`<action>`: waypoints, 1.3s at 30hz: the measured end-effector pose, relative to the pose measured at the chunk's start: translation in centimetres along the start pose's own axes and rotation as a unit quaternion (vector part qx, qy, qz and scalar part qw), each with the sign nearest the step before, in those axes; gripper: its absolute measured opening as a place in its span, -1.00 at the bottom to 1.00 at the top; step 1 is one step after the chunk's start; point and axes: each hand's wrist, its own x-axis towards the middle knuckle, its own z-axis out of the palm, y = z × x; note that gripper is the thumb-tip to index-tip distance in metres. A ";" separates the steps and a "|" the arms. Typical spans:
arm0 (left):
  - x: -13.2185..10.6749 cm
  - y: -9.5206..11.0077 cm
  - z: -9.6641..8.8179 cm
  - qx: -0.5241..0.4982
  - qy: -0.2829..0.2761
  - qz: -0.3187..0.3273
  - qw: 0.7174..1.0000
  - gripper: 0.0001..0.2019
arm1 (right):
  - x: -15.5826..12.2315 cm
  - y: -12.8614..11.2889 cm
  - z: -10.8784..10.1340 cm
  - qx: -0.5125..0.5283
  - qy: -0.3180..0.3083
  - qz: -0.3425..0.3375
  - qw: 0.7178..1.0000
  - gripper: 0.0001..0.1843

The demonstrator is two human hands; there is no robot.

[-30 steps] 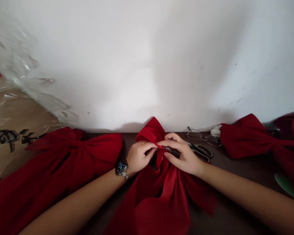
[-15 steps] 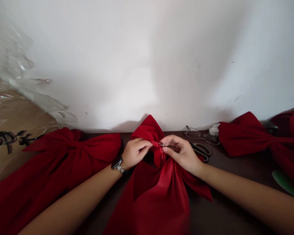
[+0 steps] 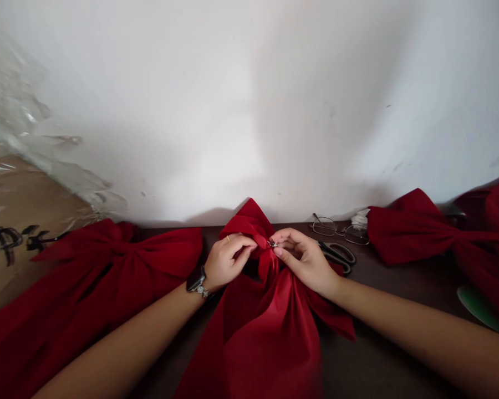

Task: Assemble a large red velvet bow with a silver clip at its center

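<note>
Two hands: yours, both at the knot of the red fabric bow (image 3: pixel 266 332).
Left hand (image 3: pixel 228 261): curled shut, gathering the fabric of the knot.
Right hand (image 3: pixel 305 260): half curled, fingertips just at a small metal clip (image 3: pixel 271 244); you cannot tell whether they have hold of it.
Bow: flat on the dark tabletop (image 3: pixel 378 293), its knot between your hands.
Beside you: scissors (image 3: pixel 336 256) and wire glasses (image 3: pixel 341 231) right of your right hand; another red bow (image 3: pixel 108 266) left, another red bow (image 3: pixel 424 233) right.
</note>
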 end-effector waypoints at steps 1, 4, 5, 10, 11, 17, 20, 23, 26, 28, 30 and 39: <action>0.0 0.0 0.0 0.001 0.002 -0.003 1.000 -0.88 | 0.0 0.0 0.0 0.000 0.002 -0.001 1.000 -0.83; 0.2 0.2 0.0 0.002 0.003 -0.006 1.000 -0.88 | 0.0 0.0 0.0 -0.002 0.008 -0.007 1.000 -0.84; 0.2 0.2 -0.1 0.001 0.002 -0.007 1.000 -0.88 | 0.1 0.0 0.0 -0.003 0.009 -0.009 1.000 -0.84; 0.2 0.3 -0.1 -0.006 -0.005 0.005 1.000 -0.87 | -0.1 0.0 0.2 -0.014 0.011 -0.012 1.000 -0.85; 0.2 0.3 -0.1 -0.005 -0.006 0.006 1.000 -0.87 | -0.1 0.0 0.2 -0.018 0.011 -0.015 1.000 -0.86; -0.1 0.3 0.1 0.003 -0.015 -0.002 1.000 -0.88 | -0.3 -0.1 0.4 -0.066 0.007 -0.052 0.996 -0.91; -0.1 0.5 0.1 -0.001 -0.012 0.000 1.000 -0.89 | -0.4 -0.2 0.3 -0.100 -0.003 -0.064 0.993 -0.91; -0.1 0.8 0.1 -0.005 0.000 -0.010 1.000 -0.91 | -0.4 -0.2 0.3 -0.121 -0.003 -0.071 0.990 -0.91; -0.1 1.1 0.1 -0.003 0.005 -0.024 1.000 -0.91 | -0.4 -0.2 0.3 -0.133 0.001 -0.082 0.988 -0.90; 0.0 1.2 0.0 -0.003 0.005 -0.026 1.000 -0.90 | -0.5 -0.2 0.3 -0.144 0.001 -0.089 0.986 -0.90; 0.0 1.2 0.0 -0.005 0.008 -0.024 1.000 -0.90 | -0.6 -0.2 0.3 -0.156 -0.001 -0.093 0.983 -0.89; 0.0 0.7 0.1 -0.039 0.005 -0.040 0.998 -0.91 | -1.0 -0.4 0.2 -0.183 0.022 -0.138 0.973 -0.85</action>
